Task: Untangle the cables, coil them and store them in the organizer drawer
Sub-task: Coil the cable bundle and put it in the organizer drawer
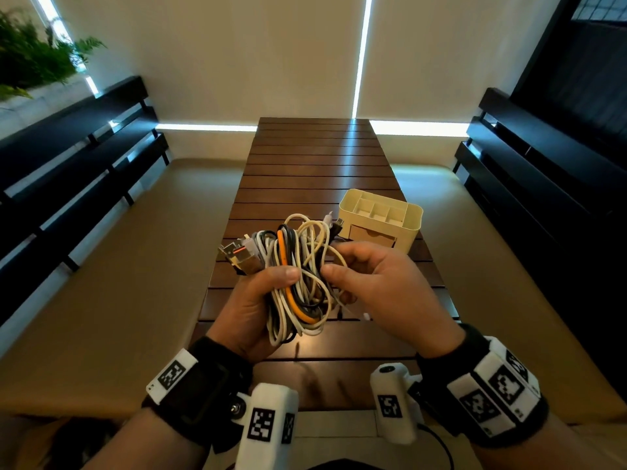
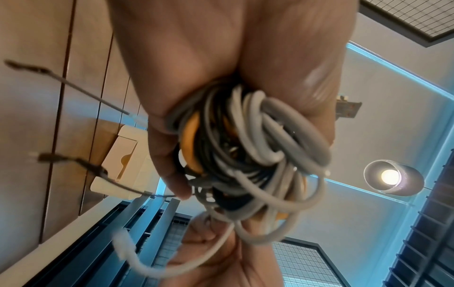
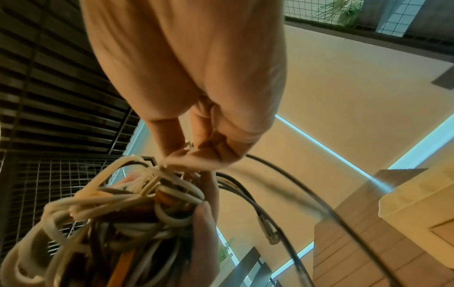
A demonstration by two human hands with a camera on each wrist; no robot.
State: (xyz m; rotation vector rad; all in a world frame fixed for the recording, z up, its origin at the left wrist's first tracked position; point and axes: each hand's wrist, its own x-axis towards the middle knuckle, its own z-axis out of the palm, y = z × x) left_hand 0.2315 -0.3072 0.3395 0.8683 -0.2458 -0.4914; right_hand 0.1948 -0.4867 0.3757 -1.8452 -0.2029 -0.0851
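A tangled bundle of cables (image 1: 298,276), white, grey, black and one orange, is held up above the slatted wooden table (image 1: 315,157). My left hand (image 1: 258,300) grips the bundle (image 2: 245,155) from the left, thumb pressed across it. My right hand (image 1: 369,276) pinches white strands at the bundle's (image 3: 137,209) right side with thumb and fingers (image 3: 194,155). USB plugs (image 1: 237,254) stick out at the upper left. The cream organizer (image 1: 381,218), with open top compartments and a drawer front (image 1: 371,237) that looks closed, stands on the table just behind my right hand.
Dark slatted benches (image 1: 74,171) line both sides of the table, the right one (image 1: 543,171) equally close. A black cable end (image 3: 267,229) hangs loose from the bundle. A plant (image 1: 30,56) sits at the far left. A lit lamp (image 2: 390,176) hangs overhead.
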